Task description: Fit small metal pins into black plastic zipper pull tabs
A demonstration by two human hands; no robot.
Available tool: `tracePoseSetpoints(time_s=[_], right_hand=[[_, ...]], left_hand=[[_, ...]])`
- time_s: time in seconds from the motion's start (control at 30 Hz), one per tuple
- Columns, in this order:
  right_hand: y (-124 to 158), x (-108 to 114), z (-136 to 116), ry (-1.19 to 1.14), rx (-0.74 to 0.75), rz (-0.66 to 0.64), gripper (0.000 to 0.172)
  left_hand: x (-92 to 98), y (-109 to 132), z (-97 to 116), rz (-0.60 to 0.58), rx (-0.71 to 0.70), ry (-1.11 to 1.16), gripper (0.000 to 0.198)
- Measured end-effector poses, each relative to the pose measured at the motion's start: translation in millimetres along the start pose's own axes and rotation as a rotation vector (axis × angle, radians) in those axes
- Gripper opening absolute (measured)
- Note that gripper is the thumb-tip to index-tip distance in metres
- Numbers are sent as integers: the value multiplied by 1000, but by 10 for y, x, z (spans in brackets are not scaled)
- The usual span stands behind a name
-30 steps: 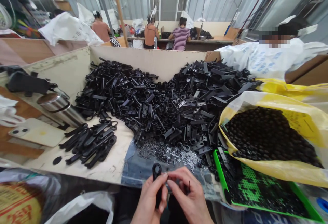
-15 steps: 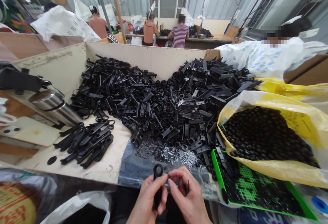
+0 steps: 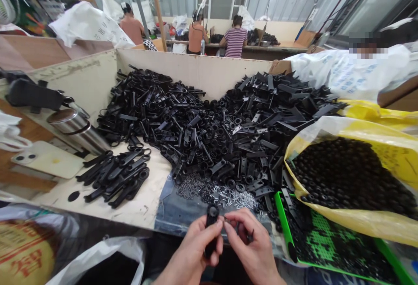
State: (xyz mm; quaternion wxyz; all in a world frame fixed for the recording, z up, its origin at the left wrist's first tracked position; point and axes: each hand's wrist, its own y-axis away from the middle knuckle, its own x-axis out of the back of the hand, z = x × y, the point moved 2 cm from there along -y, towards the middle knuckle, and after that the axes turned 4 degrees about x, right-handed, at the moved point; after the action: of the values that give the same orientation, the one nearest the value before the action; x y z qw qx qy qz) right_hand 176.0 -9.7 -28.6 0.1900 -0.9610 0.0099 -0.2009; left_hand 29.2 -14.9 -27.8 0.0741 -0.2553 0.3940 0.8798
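From here I see the black ringed part head-up by the near edge of the desk, clamped in the left grip, probably so its ring end sits exposed to the right grip. There, thumb and fingertip nearly meet beside it; I cannot tell whether they pinch anything. Silver pins lie just ahead, likely for short reaches, with a black heap behind. The green tray and yellow bag crowd the right, hindering wide swings
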Motion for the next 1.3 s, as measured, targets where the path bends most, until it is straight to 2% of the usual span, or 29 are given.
tracePoseSetpoints(time_s=[0.13,0.27,0.4,0.57,0.67,0.73,0.87,1.03,1.17,1.3], right_hand=[[-41,31,8,18,8,-51,9],[-45,-35,7,39,75,-157,11],[-78,-90,-3,59,117,-198,13],[-102,-99,-15,87,73,-223,11],[-75,-116,-23,89,7,-229,10],[-46,-139,-42,78,-17,-217,12],[17,-195,-100,54,-29,-202,19],[107,-213,-124,88,30,-215,21],[161,-215,-115,175,110,-253,24],[138,-188,-135,226,144,-285,25]], left_hand=[[99,54,2,-59,10,-93,46],[199,50,-49,-17,-9,-190,46],[279,20,-102,27,-73,-289,38],[328,47,-95,182,-167,-335,46],[297,109,-38,324,-204,-347,53],[264,149,-2,374,-209,-417,53],[255,181,12,345,-210,-512,44],[354,153,-6,256,-208,-331,33],[365,132,53,180,-246,-382,19],[367,105,61,185,-279,-432,23]])
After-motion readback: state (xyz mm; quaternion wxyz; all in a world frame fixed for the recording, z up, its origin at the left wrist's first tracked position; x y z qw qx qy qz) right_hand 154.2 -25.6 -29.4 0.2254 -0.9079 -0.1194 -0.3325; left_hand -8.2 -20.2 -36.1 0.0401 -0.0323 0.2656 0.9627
